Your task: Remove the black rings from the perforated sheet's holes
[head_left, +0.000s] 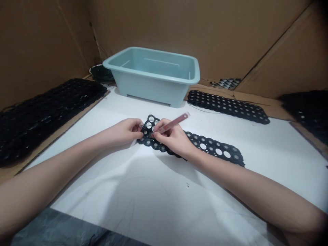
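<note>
Our left hand (122,132) and right hand (171,137) meet just in front of us, over the middle of the white-topped desk (102,191). Between them lies a perforated black strip (208,145), its round holes ringed in black, with one end raised into our fingers and the rest lying flat to the right, under our right wrist. The left hand is closed in a pinch on that raised end, probably to keep it steady and the holes within reach. The right hand grips a slim red-handled tool (174,123) like a pen, its upper end pointing away from us, while the fingers press in at the strip; the fingers hide the tool's working end, so we cannot tell exactly what it touches. Ahead of the hands sits an empty-looking pale blue plastic tub (151,68), and ahead and to the right lies a second perforated strip (228,106). A dark heap of similar strips (48,116) lies to the left of the hands, and cardboard walls (205,27) rise behind everything.
</note>
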Demonstrator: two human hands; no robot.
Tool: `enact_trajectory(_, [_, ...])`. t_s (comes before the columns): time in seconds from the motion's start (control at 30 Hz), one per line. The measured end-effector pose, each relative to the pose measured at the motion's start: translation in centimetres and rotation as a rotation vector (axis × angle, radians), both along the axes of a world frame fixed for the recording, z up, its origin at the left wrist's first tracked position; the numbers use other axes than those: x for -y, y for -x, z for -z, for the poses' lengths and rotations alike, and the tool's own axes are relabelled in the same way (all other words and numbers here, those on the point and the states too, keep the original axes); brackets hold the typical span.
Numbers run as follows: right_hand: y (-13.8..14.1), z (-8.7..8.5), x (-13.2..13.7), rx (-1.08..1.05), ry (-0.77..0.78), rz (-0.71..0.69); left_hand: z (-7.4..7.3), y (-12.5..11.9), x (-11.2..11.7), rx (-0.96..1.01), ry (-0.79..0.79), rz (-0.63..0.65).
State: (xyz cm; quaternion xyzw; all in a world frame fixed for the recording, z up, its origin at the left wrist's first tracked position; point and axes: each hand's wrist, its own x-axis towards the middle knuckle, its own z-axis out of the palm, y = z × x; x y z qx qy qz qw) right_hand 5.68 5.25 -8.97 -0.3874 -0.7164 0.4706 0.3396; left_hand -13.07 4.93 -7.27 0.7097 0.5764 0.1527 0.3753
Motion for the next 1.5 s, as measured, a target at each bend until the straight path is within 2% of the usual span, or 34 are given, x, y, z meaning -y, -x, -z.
enact_trajectory(0.17, [0.0,-0.3,0.3,-0.030,0.071,-0.040,0.0,0.1,0.0,-0.045,-0.044,0.008])
enact_trajectory(0.4, [-0.1,0.1,0.0,0.001,0.013,0.031,-0.9,-0.1,0.2,-0.071,-0.006,0.007])
enact_trajectory(0.6, [-0.1,-0.1,0.1,0.043,0.028,-0.014,-1.0,-0.2,0.1,-0.066,-0.005,0.014])
enact_trajectory(0.87, [0.3,0.9,0.5,0.100,-0.043,0.012,0.5,-1.6,1.1,-0.056,-0.085,-0.186])
enact_trajectory(1.0, [0.7,1.1,0.6,0.114,-0.066,0.036,-0.1,-2.2,2.1,0.086,0.068,-0.231])
enact_trajectory(1.07, [0.8,1.0,0.6,0.122,-0.058,0.036,-0.6,-2.2,2.2,0.161,0.146,-0.222])
enact_trajectory(1.13, [0.8,0.8,0.4,0.121,-0.032,0.039,-0.9,-2.1,2.0,0.125,0.153,-0.179])
enact_trajectory(1.23, [0.5,0.3,0.3,0.111,0.037,0.019,-0.9,-1.8,1.3,-0.048,0.062,-0.093])
enact_trajectory(1.33, [-0.2,-0.4,0.1,0.027,0.099,-0.037,-0.4,-1.5,1.1,-0.111,-0.054,-0.073])
enact_trajectory(1.4, [-0.8,-0.6,0.0,-0.050,0.105,0.005,0.0,-1.2,1.1,-0.098,-0.112,-0.071])
enact_trajectory(1.5, [-1.7,-0.7,-0.1,-0.052,0.116,0.206,0.0,-1.0,1.1,-0.005,-0.068,-0.066])
